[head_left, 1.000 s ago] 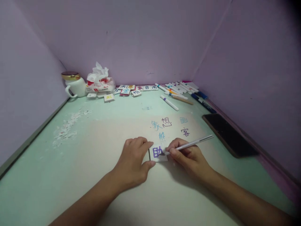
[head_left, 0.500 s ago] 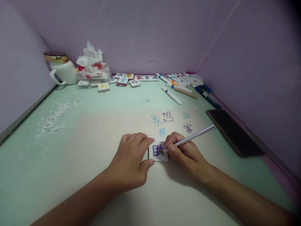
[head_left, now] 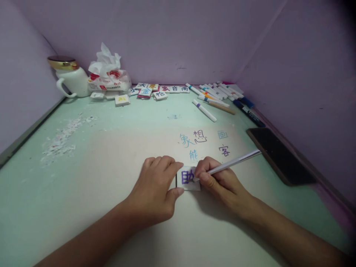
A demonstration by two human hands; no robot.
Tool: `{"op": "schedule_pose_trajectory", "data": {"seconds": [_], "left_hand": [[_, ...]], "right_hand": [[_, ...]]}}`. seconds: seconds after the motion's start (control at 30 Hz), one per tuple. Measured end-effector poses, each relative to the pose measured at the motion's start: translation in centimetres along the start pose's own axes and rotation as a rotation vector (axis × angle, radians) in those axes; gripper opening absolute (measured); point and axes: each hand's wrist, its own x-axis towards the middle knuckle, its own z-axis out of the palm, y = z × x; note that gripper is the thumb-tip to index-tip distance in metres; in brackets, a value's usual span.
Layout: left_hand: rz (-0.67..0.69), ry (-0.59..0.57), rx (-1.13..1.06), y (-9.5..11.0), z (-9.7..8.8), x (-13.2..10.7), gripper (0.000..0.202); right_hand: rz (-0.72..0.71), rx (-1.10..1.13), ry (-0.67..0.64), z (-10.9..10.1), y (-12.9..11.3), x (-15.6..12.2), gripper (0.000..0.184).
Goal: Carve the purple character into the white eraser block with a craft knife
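A small white tile (head_left: 183,186) with a thick purple Chinese character lies on the pale work surface in front of me. My left hand (head_left: 155,187) grips it, with fingertips at its upper edge and the thumb at its lower edge. In my right hand (head_left: 218,180) is a slim silvery pen-shaped tool (head_left: 236,161), held like a pen and slanting up to the right. Its lower end meets the tile at the character's right part; the tip itself is too blurred to make out.
White shavings (head_left: 62,139) are scattered at left. Along the back stand a lidded white mug (head_left: 76,83), a tissue pack (head_left: 108,81), several lettered tiles (head_left: 145,92) and several markers (head_left: 204,110). A dark phone (head_left: 282,155) lies at right. Characters are written on the surface beyond my hands.
The tool's tip has shifted slightly to the right over the character, with my right hand. My left hand keeps its hold on the tile. The camera view has tilted a little.
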Motion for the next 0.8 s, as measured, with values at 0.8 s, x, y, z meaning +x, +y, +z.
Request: {"op": "schedule_pose_trajectory", "data": {"seconds": [0.8], "left_hand": [[0.010, -0.024, 0.006, 0.30, -0.15, 0.17, 0.035]], "right_hand": [[-0.124, -0.120, -0.089, -0.13, -0.12, 0.36, 0.013]]}}
